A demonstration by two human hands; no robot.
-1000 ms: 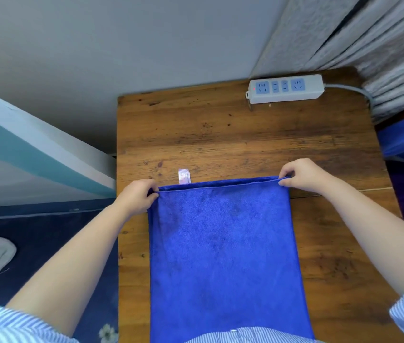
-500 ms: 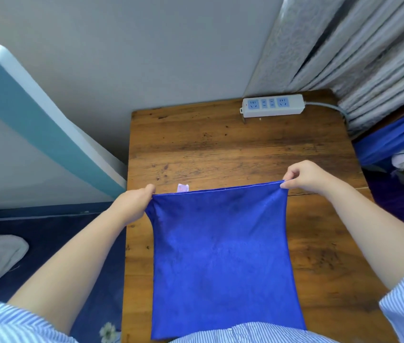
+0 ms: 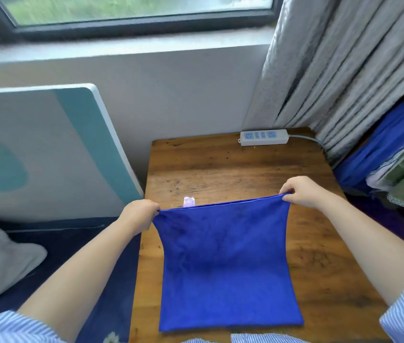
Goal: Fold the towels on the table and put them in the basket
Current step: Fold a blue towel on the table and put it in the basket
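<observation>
wooden counter (image 3: 233,167) under the window carries the blue towel (image 3: 225,273), its far edge pinched up at the corners by my left hand (image 3: 139,214) and right hand (image 3: 300,191), so i should keep it taut and lay corner onto corner.

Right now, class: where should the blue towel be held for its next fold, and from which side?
Grip the blue towel at its two far corners, from the outer sides, as the left hand and right hand do. That far edge is lifted and taut, while the near end lies on the table.
</observation>
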